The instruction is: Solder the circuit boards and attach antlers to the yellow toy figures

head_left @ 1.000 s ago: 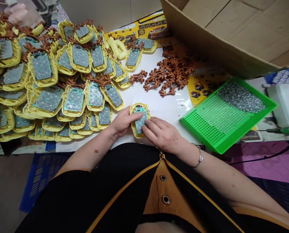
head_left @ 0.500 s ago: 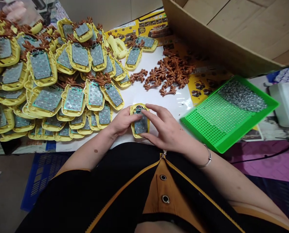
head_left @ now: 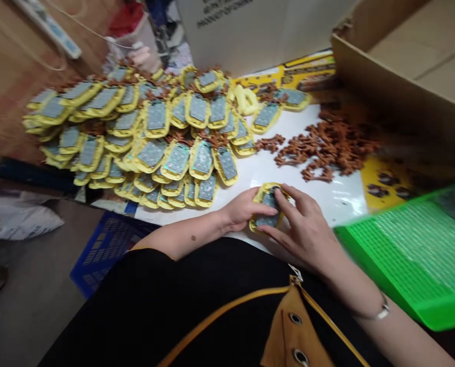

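Grasp by the rim this likely light, stiff casing [head_left: 265, 220], gripped in left hand [head_left: 242, 209], touched by spread right hand [head_left: 311, 224].

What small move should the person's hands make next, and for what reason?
Probably the right hand should pick one piece from the heap of brown antlers: the yellow unit in the left hand shows none, though fingers cover part of it, while many piled units carry antlers at one end.
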